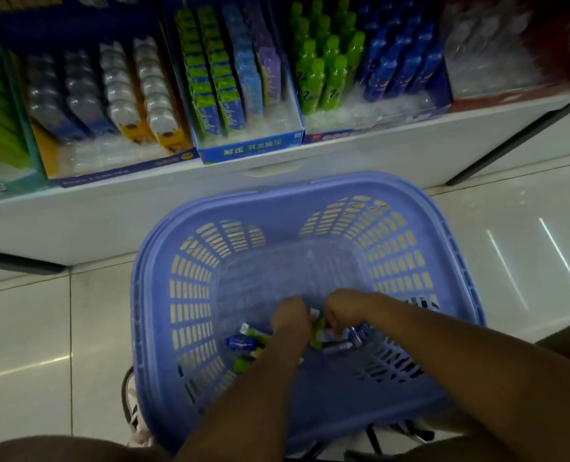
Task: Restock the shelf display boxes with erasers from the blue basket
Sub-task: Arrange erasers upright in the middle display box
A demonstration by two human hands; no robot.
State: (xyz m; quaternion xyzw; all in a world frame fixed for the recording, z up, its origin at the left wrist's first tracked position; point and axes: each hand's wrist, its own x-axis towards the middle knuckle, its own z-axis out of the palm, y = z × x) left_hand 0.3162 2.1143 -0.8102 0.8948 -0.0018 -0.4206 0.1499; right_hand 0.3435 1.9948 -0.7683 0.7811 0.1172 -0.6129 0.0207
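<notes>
A white ledge [427,155] runs across the view, dropping toward the left. Below it lies a glossy, pale tiled floor [27,328] with thin grout lines. Bright light streaks [507,265] show on the tiles below the ledge's right end. A black strut [523,125] slants across that right end down to the floor. A dark bar [13,263] sits under the ledge's left end. Well below the ledge are two partly hidden white shoes with black laces, the left shoe [135,421] and the right shoe [410,431].
</notes>
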